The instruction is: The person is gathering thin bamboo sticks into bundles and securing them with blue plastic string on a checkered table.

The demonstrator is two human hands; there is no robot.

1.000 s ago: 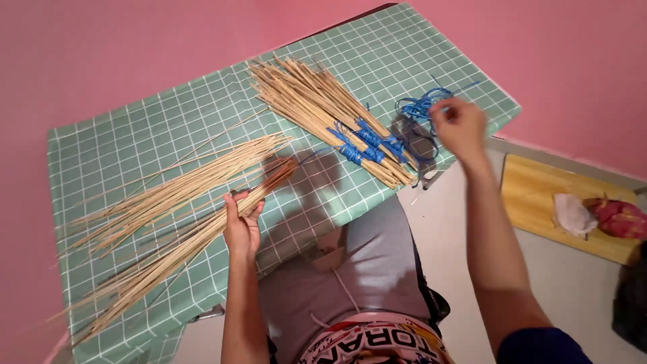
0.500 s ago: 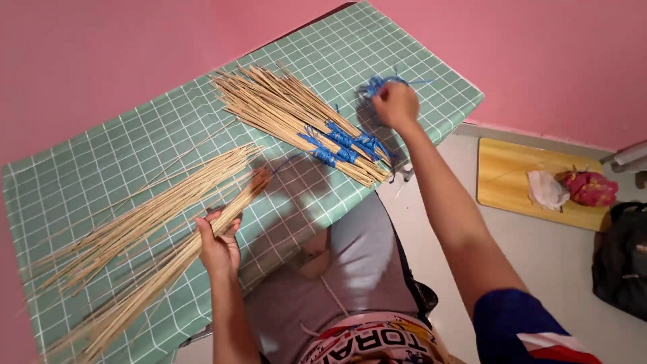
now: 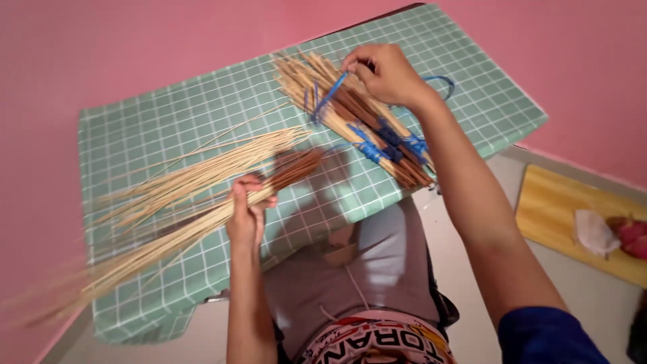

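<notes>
While the left hand (image 3: 246, 219) is closed around a loose bundle of thin pale sticks (image 3: 168, 239), the bundle is kept low over the desk (image 3: 168, 108), which is covered with a green cloth crossed by a white grid. The left fingers (image 3: 259, 200) are wrapped tight about the sticks near their darker, reddish-brown butt ends (image 3: 296, 165), and these ends are pointed toward the middle of the desk. From the grip, the pale tips are fanned out toward the lower left corner, where they are blurred. Just beyond this bundle, a second loose spread of sticks (image 3: 202, 172) is laid flat on the cloth, roughly parallel to the held one.

Farther back, a blue strip (image 3: 330, 94) is pinched between the fingers (image 3: 357, 62) of the right hand (image 3: 384, 74), which are drawn together on it. The strip is held taut, slanting down and leftward from the hand to a larger tied bundle of sticks (image 3: 357, 114) that is laid diagonally on the desk. More blue binding (image 3: 391, 141) is wound around this bundle nearer the desk edge, and a blue loop (image 3: 438, 82) is seen behind the right wrist.

Below the desk, grey trousers (image 3: 377, 269) are seen. At the right, on the floor, a yellow wooden board (image 3: 559, 216) carries a white crumpled piece (image 3: 593, 232) and a red item (image 3: 630, 236), partly cut off.
</notes>
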